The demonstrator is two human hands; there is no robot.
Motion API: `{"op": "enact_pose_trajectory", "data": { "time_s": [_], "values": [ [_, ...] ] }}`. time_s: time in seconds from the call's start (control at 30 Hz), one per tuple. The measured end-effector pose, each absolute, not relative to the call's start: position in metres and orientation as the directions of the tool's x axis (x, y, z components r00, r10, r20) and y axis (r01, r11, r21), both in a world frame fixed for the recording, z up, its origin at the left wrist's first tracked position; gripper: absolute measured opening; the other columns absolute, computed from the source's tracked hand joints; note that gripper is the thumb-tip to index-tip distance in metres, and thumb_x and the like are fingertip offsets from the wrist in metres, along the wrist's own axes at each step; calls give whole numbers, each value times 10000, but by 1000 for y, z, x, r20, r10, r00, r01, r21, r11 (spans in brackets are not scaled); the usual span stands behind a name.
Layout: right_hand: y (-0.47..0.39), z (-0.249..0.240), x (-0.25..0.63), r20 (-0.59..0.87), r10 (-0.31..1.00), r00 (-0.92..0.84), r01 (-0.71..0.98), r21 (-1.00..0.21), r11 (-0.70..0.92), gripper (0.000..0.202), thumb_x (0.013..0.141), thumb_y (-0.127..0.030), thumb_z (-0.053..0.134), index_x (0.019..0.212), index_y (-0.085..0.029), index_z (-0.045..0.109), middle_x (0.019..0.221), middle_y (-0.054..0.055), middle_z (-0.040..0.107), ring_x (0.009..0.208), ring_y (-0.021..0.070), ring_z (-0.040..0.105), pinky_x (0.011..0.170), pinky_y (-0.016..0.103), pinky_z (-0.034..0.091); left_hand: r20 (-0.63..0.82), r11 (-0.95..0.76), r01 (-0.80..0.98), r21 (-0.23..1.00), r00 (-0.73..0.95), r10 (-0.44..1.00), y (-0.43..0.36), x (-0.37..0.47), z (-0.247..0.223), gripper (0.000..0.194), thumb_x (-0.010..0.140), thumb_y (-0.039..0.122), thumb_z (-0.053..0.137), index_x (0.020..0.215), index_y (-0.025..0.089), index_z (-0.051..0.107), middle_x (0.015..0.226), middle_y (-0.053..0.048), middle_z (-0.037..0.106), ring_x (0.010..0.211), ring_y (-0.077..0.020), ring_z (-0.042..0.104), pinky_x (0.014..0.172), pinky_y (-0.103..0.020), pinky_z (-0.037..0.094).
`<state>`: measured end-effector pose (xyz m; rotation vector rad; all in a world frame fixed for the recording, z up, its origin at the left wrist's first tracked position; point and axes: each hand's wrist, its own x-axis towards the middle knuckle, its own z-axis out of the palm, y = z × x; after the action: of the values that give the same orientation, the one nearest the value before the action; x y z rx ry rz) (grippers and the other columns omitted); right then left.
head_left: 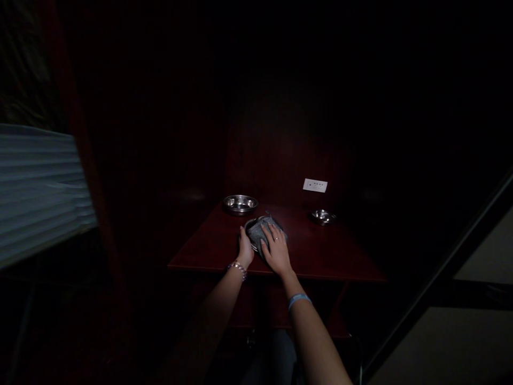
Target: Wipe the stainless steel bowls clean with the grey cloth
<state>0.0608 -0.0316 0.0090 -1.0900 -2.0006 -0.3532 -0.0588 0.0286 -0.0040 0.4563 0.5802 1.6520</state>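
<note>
My left hand [246,249] grips the near left side of a shiny metal dish [254,247], its thumb up along the rim. Over that dish lies a grey cloth [257,233], which covers most of it. My right hand [276,253] presses down on the cloth with its fingers bent over it. Beyond my left hand, a second metal dish [240,205] sits at the back left of the dark red tabletop [320,251]. A smaller metal dish [323,216] rests at the back right.
A white power socket [315,185] is set in the dark back panel. Pale pleated material [40,187] hangs at the far left. Dark walls enclose the tabletop on both sides, and a shelf [240,320] lies beneath it.
</note>
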Motion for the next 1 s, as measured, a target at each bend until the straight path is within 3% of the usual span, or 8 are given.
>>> {"op": "enact_pose_trajectory", "data": {
  "time_s": [0.37, 0.47, 0.63, 0.83, 1.0],
  "values": [
    [-37, 14, 63, 750, 575, -327, 749, -166, 641, 470, 1005, -301, 261, 1452, -276, 403, 1504, 14, 417, 1403, 188, 343, 1166, 427, 275, -47, -83, -788, 611, -140, 989, 23, -58, 0, 542, 934, 563, 342, 992, 141, 677, 1040, -137, 723, 1009, -238, 673, 973, -371, 480],
    [-40, 15, 62, 742, 561, -366, 753, -118, 648, 478, 978, -342, 360, 1448, -270, 411, 1542, 29, 353, 1422, 226, 307, 1170, 454, 259, -23, -74, -804, 590, -109, 994, 21, -59, 0, 546, 936, 544, 330, 952, 126, 680, 958, -131, 734, 954, -243, 683, 967, -380, 479],
    [-41, 14, 59, 721, 553, -419, 760, -54, 647, 685, 857, -387, 567, 1484, -224, 343, 1591, 84, 224, 1446, 313, 232, 1167, 520, 225, -56, -94, -803, 588, -156, 986, 21, -60, 0, 363, 891, 433, 436, 907, 153, 667, 860, -76, 735, 855, -229, 691, 900, -372, 506],
    [-37, 12, 59, 723, 575, -382, 793, -63, 606, 726, 846, -358, 578, 1500, -218, 296, 1601, 102, 178, 1449, 321, 212, 1158, 533, 238, -9, -138, -797, 588, -176, 984, 19, -58, 4, 331, 870, 419, 458, 941, 170, 664, 928, -77, 738, 924, -237, 684, 900, -358, 503],
    [-37, 10, 60, 724, 593, -352, 809, -83, 581, 749, 813, -239, 573, 1503, -227, 284, 1609, 97, 142, 1455, 320, 194, 1163, 542, 224, 45, -165, -783, 600, -173, 984, 15, -58, 8, 372, 881, 452, 460, 1012, 164, 656, 981, -89, 733, 963, -240, 676, 893, -363, 506]
  ]
}}
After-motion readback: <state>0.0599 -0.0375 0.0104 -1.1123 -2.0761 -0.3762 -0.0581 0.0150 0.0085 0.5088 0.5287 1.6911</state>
